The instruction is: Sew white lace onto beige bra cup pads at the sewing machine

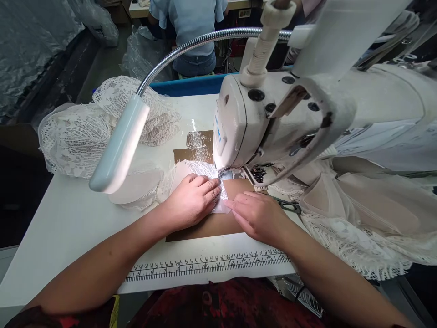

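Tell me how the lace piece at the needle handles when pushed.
Probably floppy: the lace piece lies thin and flat under the left hand and right hand. Likely light, bunching easily like the lace heap nearby.

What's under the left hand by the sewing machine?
The left hand lies flat on a white lace piece over a brown table panel. How far the lace reaches beneath the palm is hidden.

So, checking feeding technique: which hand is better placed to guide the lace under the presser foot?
Left: left hand lies flat on the lace, fingertips by the presser foot; right hand sits farther back.
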Demonstrator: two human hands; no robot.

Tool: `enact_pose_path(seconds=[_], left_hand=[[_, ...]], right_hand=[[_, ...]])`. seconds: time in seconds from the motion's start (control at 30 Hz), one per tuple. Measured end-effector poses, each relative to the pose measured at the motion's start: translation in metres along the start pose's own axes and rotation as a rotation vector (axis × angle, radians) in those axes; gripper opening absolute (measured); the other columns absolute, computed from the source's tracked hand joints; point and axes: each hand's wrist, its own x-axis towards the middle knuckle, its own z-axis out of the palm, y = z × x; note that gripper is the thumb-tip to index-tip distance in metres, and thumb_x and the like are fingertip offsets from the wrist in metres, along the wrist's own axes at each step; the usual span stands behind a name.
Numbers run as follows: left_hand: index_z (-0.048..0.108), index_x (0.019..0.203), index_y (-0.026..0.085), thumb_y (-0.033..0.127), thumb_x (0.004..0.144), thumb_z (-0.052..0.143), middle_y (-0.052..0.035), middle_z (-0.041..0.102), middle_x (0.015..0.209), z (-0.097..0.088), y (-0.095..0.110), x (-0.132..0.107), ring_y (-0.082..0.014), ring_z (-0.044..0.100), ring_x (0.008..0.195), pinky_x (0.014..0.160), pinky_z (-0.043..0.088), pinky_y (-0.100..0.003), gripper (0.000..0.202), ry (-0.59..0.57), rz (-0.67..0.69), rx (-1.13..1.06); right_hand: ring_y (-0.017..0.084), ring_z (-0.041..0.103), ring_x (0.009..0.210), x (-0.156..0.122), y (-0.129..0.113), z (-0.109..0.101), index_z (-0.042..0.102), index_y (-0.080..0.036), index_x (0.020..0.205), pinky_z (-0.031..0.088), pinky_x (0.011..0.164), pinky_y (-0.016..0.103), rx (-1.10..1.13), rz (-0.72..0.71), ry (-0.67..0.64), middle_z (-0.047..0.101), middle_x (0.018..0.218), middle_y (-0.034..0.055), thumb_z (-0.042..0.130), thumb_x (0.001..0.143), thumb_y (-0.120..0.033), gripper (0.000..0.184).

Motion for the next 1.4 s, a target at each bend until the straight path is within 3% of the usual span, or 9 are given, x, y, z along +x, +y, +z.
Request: enact_pose_path(seconds=[0.43, 0.8, 1.13, 1.27, 1.4], left_hand=[[0.057, 0.123, 0.009, 0.013, 0.089, 0.045, -0.0104, 0.055, 0.133, 0.004, -0.015, -0.001, -0.0271, 0.051, 0.110, 0.091, 0.042, -0.041, 0.036, 0.012, 0.001, 0.091], [0.057, 0.123, 0.008, 0.013, 0.088, 0.043, -0.0137, 0.061, 0.122, 0.008, -0.024, 0.002, -0.0282, 0.053, 0.104, 0.088, 0.044, -0.042, 0.038, 0.065, -0.100, 0.095], [0.057, 0.124, 0.011, 0.028, 0.093, 0.041, -0.0153, 0.056, 0.129, 0.011, -0.030, -0.003, -0.0301, 0.050, 0.114, 0.097, 0.041, -0.047, 0.039, 0.140, -0.206, -0.035], [0.056, 0.125, 0.012, 0.037, 0.091, 0.047, -0.0161, 0.055, 0.130, 0.012, -0.028, -0.005, -0.0305, 0.050, 0.117, 0.098, 0.041, -0.047, 0.044, 0.189, -0.241, -0.075], [0.064, 0.114, 0.015, 0.028, 0.090, 0.048, -0.0118, 0.062, 0.123, 0.015, -0.032, -0.008, -0.0274, 0.055, 0.112, 0.095, 0.044, -0.047, 0.031, 0.277, -0.324, -0.084]], right_hand=[[0.018, 0.048, 0.069, 0.010, -0.001, 0.007, 0.065, -0.017, 0.117, 0.033, 0.058, 0.028, -0.044, 0.113, -0.028, 0.060, 0.074, 0.0044, 0.043, 0.086, -0.015, 0.037], [0.019, 0.058, 0.082, 0.022, -0.003, 0.013, 0.057, -0.021, 0.127, 0.043, 0.065, 0.028, -0.068, 0.272, -0.054, 0.066, 0.097, 0.0069, 0.042, 0.088, -0.016, 0.043], [0.021, 0.057, 0.086, 0.023, -0.001, 0.018, 0.056, -0.021, 0.129, 0.044, 0.073, 0.030, -0.066, 0.255, -0.059, 0.065, 0.090, 0.0060, 0.037, 0.094, -0.024, 0.040], [0.021, 0.059, 0.084, 0.023, -0.003, 0.009, 0.054, -0.021, 0.131, 0.044, 0.073, 0.031, -0.050, 0.248, -0.102, 0.065, 0.093, 0.0064, 0.040, 0.093, -0.026, 0.041], [0.020, 0.061, 0.086, 0.009, -0.005, -0.018, 0.055, -0.018, 0.126, 0.046, 0.072, 0.030, -0.009, 0.250, -0.151, 0.065, 0.102, 0.0083, 0.041, 0.093, -0.024, 0.037]])
